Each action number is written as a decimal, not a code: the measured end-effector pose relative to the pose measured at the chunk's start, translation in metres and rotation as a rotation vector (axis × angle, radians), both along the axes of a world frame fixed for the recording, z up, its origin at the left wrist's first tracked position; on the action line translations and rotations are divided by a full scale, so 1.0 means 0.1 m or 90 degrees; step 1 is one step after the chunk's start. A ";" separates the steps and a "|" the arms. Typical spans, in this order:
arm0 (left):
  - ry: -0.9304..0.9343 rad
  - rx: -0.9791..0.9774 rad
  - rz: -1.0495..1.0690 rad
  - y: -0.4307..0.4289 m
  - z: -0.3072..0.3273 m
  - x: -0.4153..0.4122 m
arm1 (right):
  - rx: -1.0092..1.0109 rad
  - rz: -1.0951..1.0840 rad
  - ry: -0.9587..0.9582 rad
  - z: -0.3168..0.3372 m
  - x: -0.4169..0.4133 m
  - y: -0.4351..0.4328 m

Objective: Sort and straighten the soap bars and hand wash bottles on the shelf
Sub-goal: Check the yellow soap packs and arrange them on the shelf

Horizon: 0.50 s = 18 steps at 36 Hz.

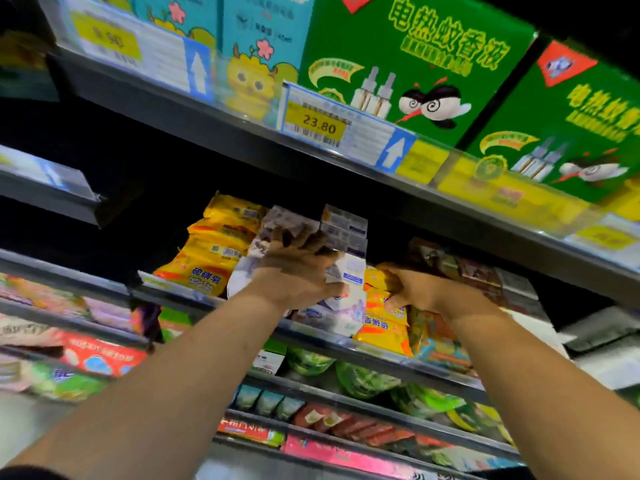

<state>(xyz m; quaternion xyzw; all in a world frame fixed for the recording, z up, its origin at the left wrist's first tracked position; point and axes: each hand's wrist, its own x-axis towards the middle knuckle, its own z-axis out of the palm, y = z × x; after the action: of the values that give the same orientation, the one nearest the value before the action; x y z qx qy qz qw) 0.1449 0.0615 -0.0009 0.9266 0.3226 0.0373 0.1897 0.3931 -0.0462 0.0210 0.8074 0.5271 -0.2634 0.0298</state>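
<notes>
Below yellow 23.80 price tag [319, 125], left hand [294, 275] curls fingers over white-and-lilac plastic-wrapped soap packs [332, 306], likely steadying leaning stack. Below-right of tag, right hand [412, 289] pinches top of yellow plastic soap pack [381, 330], apparently pulling stray toward matching yellow pile [214, 247] below-left of tag.

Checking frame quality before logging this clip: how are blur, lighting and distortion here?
Head view: motion blur smears the left hand on the pale soap packs and the frame's edges; the 23.80 price tag is legible; shelf recesses are dark; wide-angle distortion tilts the shelves.
</notes>
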 end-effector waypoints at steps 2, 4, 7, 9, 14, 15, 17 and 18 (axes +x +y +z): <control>0.003 -0.053 0.004 -0.01 0.05 0.00 | -0.006 -0.002 -0.018 0.01 -0.06 0.06; 0.004 0.009 0.001 -0.02 0.10 -0.02 | -0.031 0.004 -0.034 0.09 -0.17 0.11; -0.006 0.025 -0.001 -0.03 0.11 -0.04 | -0.045 -0.008 -0.049 0.04 -0.10 0.17; 0.001 -0.019 -0.001 -0.03 0.12 -0.03 | -0.045 -0.027 -0.046 -0.18 0.21 0.22; 0.060 0.029 0.006 -0.05 0.18 -0.03 | -0.050 -0.033 -0.106 0.11 -0.21 0.19; 0.058 0.028 0.003 -0.06 0.18 -0.03 | -0.041 -0.029 -0.133 0.15 -0.24 0.18; 0.041 0.036 0.001 -0.05 0.15 -0.04 | -0.018 -0.030 -0.147 0.16 -0.27 0.16; 0.030 0.056 0.000 -0.05 0.13 -0.04 | -0.013 -0.036 -0.133 0.15 -0.28 0.15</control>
<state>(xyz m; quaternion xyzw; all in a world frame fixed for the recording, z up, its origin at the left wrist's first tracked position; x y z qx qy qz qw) 0.1411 0.0569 0.0119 0.9346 0.3252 0.0297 0.1413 0.3654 -0.0314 0.0358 0.8448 0.4952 -0.1841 0.0854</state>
